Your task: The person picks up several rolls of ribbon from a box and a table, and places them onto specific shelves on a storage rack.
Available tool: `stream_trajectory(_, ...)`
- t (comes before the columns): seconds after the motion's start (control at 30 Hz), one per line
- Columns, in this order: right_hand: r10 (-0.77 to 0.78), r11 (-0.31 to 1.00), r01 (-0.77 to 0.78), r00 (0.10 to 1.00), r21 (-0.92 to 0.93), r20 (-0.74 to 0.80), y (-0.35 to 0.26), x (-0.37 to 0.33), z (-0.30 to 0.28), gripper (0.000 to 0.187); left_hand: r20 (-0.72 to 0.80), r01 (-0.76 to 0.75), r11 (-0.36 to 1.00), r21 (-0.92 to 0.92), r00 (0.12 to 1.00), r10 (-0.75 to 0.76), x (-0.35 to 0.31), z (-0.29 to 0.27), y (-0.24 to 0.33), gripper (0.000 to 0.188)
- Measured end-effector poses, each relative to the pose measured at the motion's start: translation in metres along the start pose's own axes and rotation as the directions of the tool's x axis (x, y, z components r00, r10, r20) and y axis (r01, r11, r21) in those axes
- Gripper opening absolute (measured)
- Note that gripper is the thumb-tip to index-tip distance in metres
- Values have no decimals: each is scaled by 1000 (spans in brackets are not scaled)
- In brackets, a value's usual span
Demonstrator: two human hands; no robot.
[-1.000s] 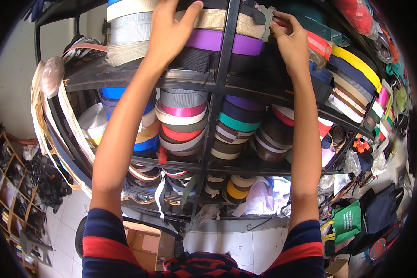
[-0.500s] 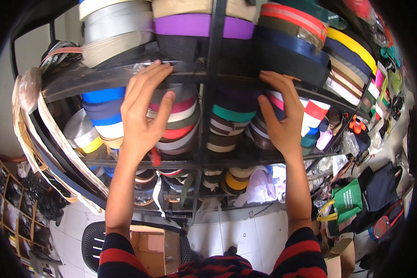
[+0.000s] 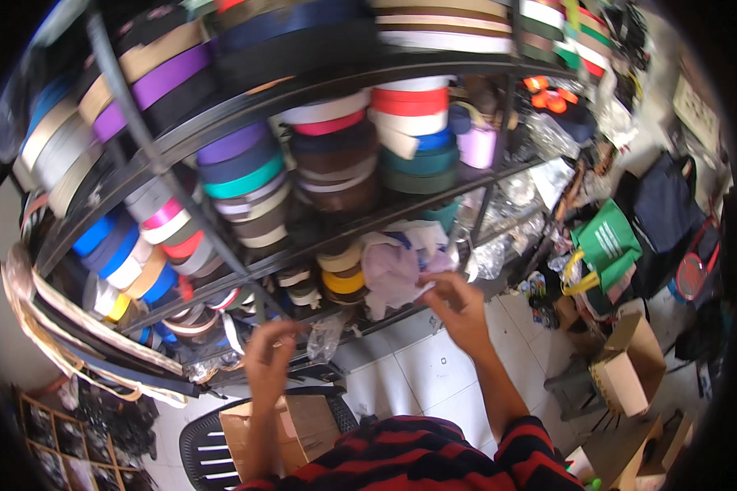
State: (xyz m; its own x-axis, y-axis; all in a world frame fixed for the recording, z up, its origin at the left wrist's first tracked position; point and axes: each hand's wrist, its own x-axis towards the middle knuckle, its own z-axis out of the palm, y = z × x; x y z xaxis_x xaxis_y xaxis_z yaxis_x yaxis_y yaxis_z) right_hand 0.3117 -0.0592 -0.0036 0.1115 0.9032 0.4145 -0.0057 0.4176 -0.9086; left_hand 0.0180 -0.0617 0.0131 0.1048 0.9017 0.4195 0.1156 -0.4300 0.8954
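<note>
My left hand [image 3: 271, 353] hangs in front of the lower rack, fingers loosely bent and blurred by motion, thumb apart, with nothing seen in it. Near it is a crumpled clear plastic bag [image 3: 326, 339] at the rack's bottom shelf. My right hand [image 3: 458, 307] is raised beside a lilac and white plastic bundle [image 3: 389, 266] on that shelf. Its fingertips overlap the bundle's edge, thumb and forefinger apart; whether they touch it I cannot tell. Left of the bundle stand stacked webbing rolls, among them a yellow roll [image 3: 343, 281].
The black metal rack [image 3: 303, 237] spans the view, loaded with coloured webbing rolls. Below are a black chair [image 3: 196, 446] with an open carton [image 3: 250, 434] on it. To the right are a green bag [image 3: 610, 243], a dark bag [image 3: 667, 192] and another carton [image 3: 630, 364].
Both hands have left the upper shelf edge and dropped lower. My view has swung right and tilted, so the rack now slants across it. My right hand is now beside the lilac bundle.
</note>
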Motion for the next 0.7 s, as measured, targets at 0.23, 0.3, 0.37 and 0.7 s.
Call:
stream_trajectory(0.23,379,924,-380,893,45,-242,54,-165,-102,11,306,466,861,-202,865,-397,-92,163,-39,17)
stream_trajectory(0.3,350,919,-389,882,-67,-315,50,-201,-133,12,475,370,929,20,814,-334,-92,208,-29,26)
stream_trajectory(0.37,308,885,-415,863,-213,-400,35,-226,-158,19,606,346,935,74,730,-317,-92,247,-22,29)
stream_trajectory(0.7,112,812,-522,577,-260,-809,-1,-328,-243,11,934,381,924,46,312,-175,-129,402,2,28)
